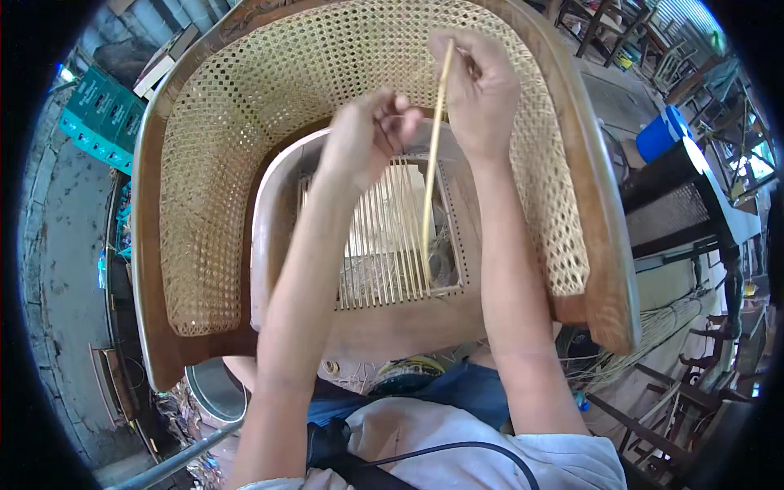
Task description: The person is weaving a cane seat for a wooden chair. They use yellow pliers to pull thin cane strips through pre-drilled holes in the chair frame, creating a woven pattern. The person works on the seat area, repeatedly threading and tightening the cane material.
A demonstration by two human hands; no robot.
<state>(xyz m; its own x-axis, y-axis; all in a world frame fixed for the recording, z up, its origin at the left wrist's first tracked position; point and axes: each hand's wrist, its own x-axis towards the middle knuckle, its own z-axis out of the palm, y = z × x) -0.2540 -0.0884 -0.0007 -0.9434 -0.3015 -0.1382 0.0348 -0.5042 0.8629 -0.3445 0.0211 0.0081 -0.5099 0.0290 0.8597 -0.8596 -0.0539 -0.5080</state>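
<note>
A wooden armchair (604, 269) with a curved woven cane back (245, 122) stands in front of me. Its seat frame (384, 322) is strung with several parallel pale cane strands (384, 245). My right hand (478, 86) is raised above the seat, fingers closed on a long cane strip (433, 171) that runs down to the strands in the seat. My left hand (363, 135) is beside it, fingertips pinched on a thin strand near the seat's far edge.
Green plastic crates (102, 118) stand at the upper left, a blue barrel (663, 132) and other wooden chair frames (686, 204) at the right. Loose cane strands (653, 335) lie on the floor at the right. A metal bucket (214, 390) sits by my left knee.
</note>
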